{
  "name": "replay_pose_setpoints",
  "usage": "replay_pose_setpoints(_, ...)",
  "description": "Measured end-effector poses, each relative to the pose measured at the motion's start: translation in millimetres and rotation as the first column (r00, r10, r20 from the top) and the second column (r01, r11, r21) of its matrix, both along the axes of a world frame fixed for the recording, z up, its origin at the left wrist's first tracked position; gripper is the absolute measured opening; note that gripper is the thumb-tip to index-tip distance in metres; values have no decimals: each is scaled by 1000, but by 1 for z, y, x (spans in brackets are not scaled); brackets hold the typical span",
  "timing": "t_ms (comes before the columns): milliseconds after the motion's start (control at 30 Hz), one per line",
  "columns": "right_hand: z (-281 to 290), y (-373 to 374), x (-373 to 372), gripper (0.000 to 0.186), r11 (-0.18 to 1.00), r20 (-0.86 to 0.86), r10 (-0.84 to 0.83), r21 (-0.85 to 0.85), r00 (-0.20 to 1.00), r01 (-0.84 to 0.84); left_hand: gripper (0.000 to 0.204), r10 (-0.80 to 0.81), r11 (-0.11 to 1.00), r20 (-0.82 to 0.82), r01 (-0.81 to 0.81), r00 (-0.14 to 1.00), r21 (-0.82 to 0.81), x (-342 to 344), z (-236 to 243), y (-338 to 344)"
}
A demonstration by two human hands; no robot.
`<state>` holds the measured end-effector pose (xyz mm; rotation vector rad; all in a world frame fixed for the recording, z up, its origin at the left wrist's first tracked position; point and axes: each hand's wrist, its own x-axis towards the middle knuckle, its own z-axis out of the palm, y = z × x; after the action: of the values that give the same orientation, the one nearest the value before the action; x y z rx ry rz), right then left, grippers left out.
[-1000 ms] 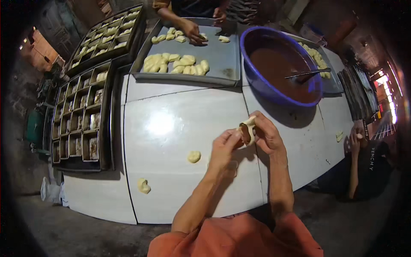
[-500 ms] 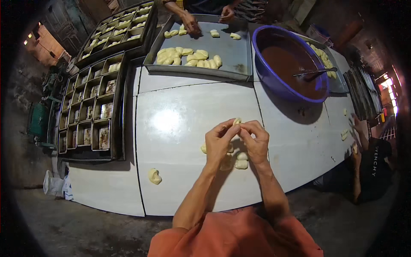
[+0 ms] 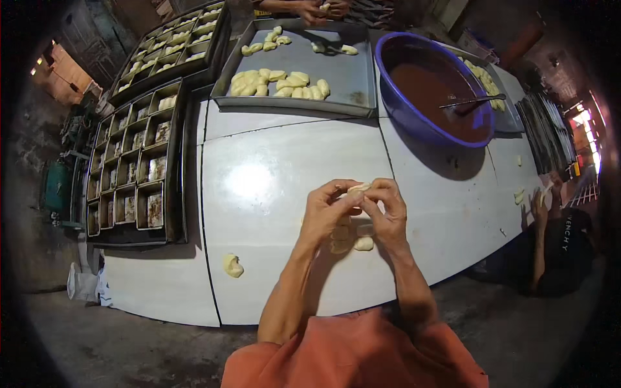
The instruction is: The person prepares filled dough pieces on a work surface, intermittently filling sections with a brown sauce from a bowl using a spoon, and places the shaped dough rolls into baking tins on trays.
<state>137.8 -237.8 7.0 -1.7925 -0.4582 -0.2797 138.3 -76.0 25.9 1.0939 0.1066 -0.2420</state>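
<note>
Left hand: the left hand point(image 3: 321, 210) pinches the left side of a dough piece between thumb and fingers.
Right hand: the right hand point(image 3: 388, 212) pinches the same piece from the right, its thumb close to the left thumb.
Dough piece: the dough piece point(image 3: 359, 188) is small, pale cream, soft and smooth, held above the near half of the table; fingers cover most of it.
Between the wrists: a rounded dough block point(image 3: 364, 244) on the white table point(image 3: 291, 149); shapes left of it are blurred.
Near left: a curled dough lump point(image 3: 233, 266).
Far middle: a grey metal tray point(image 3: 352, 68) of plump dough rolls point(image 3: 249, 83).
Far right: a purple basin point(image 3: 381, 68) of brown mixture point(image 3: 417, 81), a utensil point(image 3: 462, 102) resting in it.
Left: rows of baking tins point(image 3: 149, 186).
Writing: pale capital letters on the dark shirt point(image 3: 559, 262) of a person at right.
</note>
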Motion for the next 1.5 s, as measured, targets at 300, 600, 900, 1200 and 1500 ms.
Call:
replay_pose_setpoints(300,-24,-1,-3,15,945,225,-293,-80,929,317,28,-175,984,50,174,983,32,-9,-17,-11)
replay_pose_setpoints(600,5,-31,-29,24,964,33,-17,-266,999,26,39,-177,974,-104,189,979,126,-16,-19,-18)
replay_pose_setpoints(900,-17,-56,-22,25,875,-424,-82,-463,902,-138,36,237,435,151,-244,960,867,-80,-5,87)
replay_pose_setpoints(1200,12,6,-43,24,958,-493,-223,-270,841,96,35,451,319,47,-209,891,924,-161,-37,162)
replay_pose_setpoints(1500,1,121,-79,48,857,-593,477,151,649,-492,35,376,901,-181,-312,909,303,-152,-25,125)
